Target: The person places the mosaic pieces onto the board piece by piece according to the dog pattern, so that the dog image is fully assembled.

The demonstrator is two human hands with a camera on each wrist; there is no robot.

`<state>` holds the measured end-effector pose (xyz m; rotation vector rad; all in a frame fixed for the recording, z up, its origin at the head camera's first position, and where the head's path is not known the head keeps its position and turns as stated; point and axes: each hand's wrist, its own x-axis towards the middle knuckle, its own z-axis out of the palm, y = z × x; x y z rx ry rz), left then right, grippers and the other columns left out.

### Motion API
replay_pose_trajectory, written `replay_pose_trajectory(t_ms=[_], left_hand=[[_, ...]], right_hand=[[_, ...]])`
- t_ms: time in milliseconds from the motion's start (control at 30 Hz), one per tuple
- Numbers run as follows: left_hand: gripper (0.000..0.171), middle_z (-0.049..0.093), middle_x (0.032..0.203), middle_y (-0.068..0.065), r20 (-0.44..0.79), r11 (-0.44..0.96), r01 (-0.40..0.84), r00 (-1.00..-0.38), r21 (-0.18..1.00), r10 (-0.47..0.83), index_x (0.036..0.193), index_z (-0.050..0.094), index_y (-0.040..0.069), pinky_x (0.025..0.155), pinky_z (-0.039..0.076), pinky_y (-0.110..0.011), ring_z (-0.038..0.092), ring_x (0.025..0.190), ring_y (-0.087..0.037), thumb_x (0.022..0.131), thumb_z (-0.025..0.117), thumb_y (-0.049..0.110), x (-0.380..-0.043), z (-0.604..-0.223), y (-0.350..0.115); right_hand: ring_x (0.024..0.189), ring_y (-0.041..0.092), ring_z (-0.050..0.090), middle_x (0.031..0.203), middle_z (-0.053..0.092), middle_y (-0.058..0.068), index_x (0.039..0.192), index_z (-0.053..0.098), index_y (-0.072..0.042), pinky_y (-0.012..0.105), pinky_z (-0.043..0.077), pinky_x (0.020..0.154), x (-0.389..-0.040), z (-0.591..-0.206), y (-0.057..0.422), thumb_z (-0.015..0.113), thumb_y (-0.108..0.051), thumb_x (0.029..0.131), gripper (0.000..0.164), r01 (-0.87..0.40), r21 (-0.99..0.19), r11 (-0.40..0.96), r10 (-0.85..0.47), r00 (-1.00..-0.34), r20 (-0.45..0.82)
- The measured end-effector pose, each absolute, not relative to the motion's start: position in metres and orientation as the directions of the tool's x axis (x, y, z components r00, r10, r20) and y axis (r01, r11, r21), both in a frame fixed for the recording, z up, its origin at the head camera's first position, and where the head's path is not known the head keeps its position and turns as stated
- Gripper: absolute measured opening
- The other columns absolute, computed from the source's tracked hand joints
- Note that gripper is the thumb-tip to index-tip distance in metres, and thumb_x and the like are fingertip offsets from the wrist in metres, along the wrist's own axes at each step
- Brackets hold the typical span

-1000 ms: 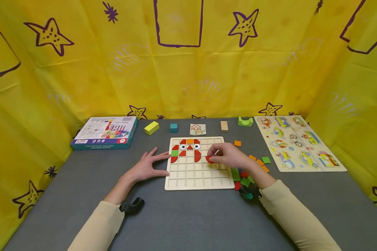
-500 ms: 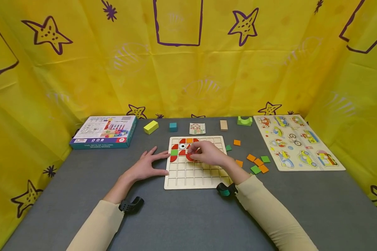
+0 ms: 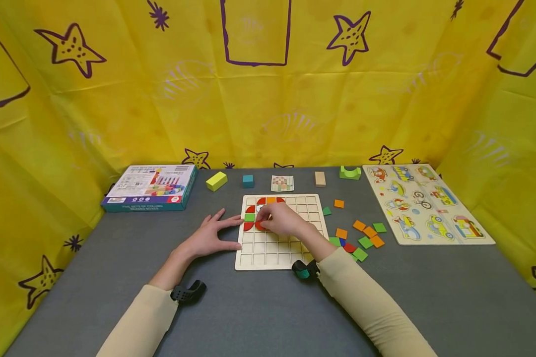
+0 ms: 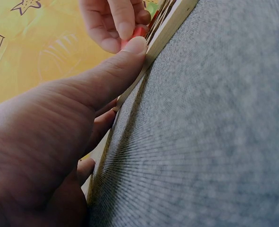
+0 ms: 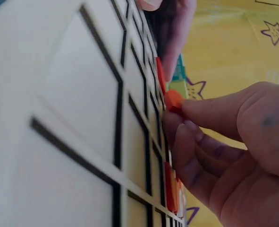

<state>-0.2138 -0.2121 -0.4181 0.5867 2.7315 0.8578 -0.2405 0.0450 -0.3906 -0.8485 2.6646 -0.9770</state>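
One board lies on grey cloth before yellow drapes.

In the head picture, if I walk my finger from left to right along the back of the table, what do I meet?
White and teal cardboard box, yellow rectangular block, small blue cube, small patterned card, tan rectangular block, green curved block, pale picture puzzle board.

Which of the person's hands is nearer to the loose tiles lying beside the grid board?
Right. The right hand pinches a red tile over the grid board, left of the loose tiles; the left hand touches the board's left edge, farther away.
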Motion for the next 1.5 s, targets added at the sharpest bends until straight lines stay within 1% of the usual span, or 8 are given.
replay_pose_trajectory(t_ms=[200, 400, 533, 667, 1033, 1200, 1400, 1500], left_hand=[[0.08, 0.039, 0.159, -0.007, -0.098, 0.75, 0.294, -0.898, 0.592, 0.429, 0.15, 0.053, 0.022, 0.111, 0.006, -0.074, 0.005, 0.15, -0.046, 0.082, 0.08, 0.053, -0.214, -0.417, -0.211], [0.079, 0.039, 0.159, -0.007, -0.093, 0.747, 0.311, -0.891, 0.587, 0.444, 0.15, 0.053, 0.021, 0.113, 0.003, -0.071, 0.006, 0.151, -0.045, 0.083, 0.08, 0.052, -0.215, -0.419, -0.212], [0.08, 0.033, 0.162, -0.011, -0.11, 0.758, 0.29, -0.897, 0.584, 0.428, 0.151, 0.052, 0.024, 0.111, 0.006, -0.074, 0.005, 0.15, -0.046, 0.082, 0.08, 0.055, -0.217, -0.42, -0.213], [0.081, 0.029, 0.163, -0.015, -0.124, 0.771, 0.27, -0.904, 0.577, 0.409, 0.151, 0.051, 0.026, 0.108, 0.009, -0.077, 0.004, 0.149, -0.05, 0.081, 0.079, 0.057, -0.217, -0.419, -0.213], [0.08, 0.038, 0.16, -0.008, -0.104, 0.755, 0.303, -0.892, 0.582, 0.439, 0.15, 0.053, 0.023, 0.113, 0.003, -0.07, 0.006, 0.151, -0.044, 0.082, 0.079, 0.055, -0.217, -0.42, -0.212], [0.081, 0.04, 0.159, -0.006, -0.1, 0.755, 0.309, -0.892, 0.578, 0.441, 0.15, 0.053, 0.023, 0.113, 0.003, -0.07, 0.006, 0.151, -0.043, 0.082, 0.079, 0.056, -0.217, -0.42, -0.212], [0.082, 0.03, 0.162, -0.014, -0.115, 0.756, 0.29, -0.895, 0.587, 0.432, 0.151, 0.051, 0.024, 0.109, 0.007, -0.076, 0.004, 0.15, -0.048, 0.082, 0.078, 0.057, -0.217, -0.42, -0.212], [0.082, 0.029, 0.163, -0.015, -0.121, 0.754, 0.284, -0.894, 0.593, 0.432, 0.151, 0.051, 0.024, 0.109, 0.007, -0.076, 0.003, 0.15, -0.047, 0.082, 0.079, 0.057, -0.217, -0.42, -0.212]], right_hand=[[0.082, 0.017, 0.06, 0.09, 0.068, 0.0, 0.103, 0.075, -0.006, 0.032, 0.052, 0.081, -0.239, -0.393, 0.043, 0.069, -0.004, 0.095, 0.01, -0.479, -0.591, 0.649, -0.563, -0.825, 0.05], [0.081, 0.017, 0.06, 0.085, 0.067, -0.002, 0.097, 0.073, -0.007, 0.032, 0.052, 0.079, -0.238, -0.392, 0.044, 0.075, -0.007, 0.092, 0.005, -0.487, -0.588, 0.646, -0.564, -0.823, 0.063], [0.078, 0.016, 0.059, 0.083, 0.066, -0.003, 0.096, 0.073, -0.007, 0.031, 0.051, 0.077, -0.237, -0.392, 0.042, 0.077, -0.011, 0.091, 0.007, -0.494, -0.576, 0.651, -0.575, -0.817, 0.05], [0.078, 0.016, 0.058, 0.083, 0.065, -0.003, 0.096, 0.073, -0.007, 0.031, 0.051, 0.077, -0.237, -0.394, 0.039, 0.076, -0.011, 0.092, 0.006, -0.498, -0.555, 0.666, -0.573, -0.818, 0.047], [0.075, 0.016, 0.058, 0.082, 0.065, -0.002, 0.092, 0.072, -0.008, 0.031, 0.051, 0.074, -0.236, -0.397, 0.037, 0.076, -0.011, 0.091, 0.005, -0.485, -0.519, 0.704, -0.536, -0.842, 0.059], [0.076, 0.016, 0.058, 0.082, 0.065, -0.002, 0.093, 0.073, -0.009, 0.03, 0.05, 0.073, -0.237, -0.395, 0.042, 0.077, -0.014, 0.091, 0.007, -0.476, -0.546, 0.69, -0.537, -0.842, 0.056], [0.077, 0.017, 0.055, 0.082, 0.062, -0.001, 0.097, 0.072, -0.008, 0.031, 0.048, 0.072, -0.243, -0.389, 0.057, 0.077, -0.017, 0.091, 0.011, -0.444, -0.596, 0.669, -0.51, -0.858, 0.067], [0.077, 0.018, 0.055, 0.084, 0.062, 0.0, 0.1, 0.072, -0.008, 0.031, 0.048, 0.071, -0.245, -0.387, 0.068, 0.075, -0.018, 0.093, 0.012, -0.423, -0.624, 0.656, -0.499, -0.865, 0.062]])
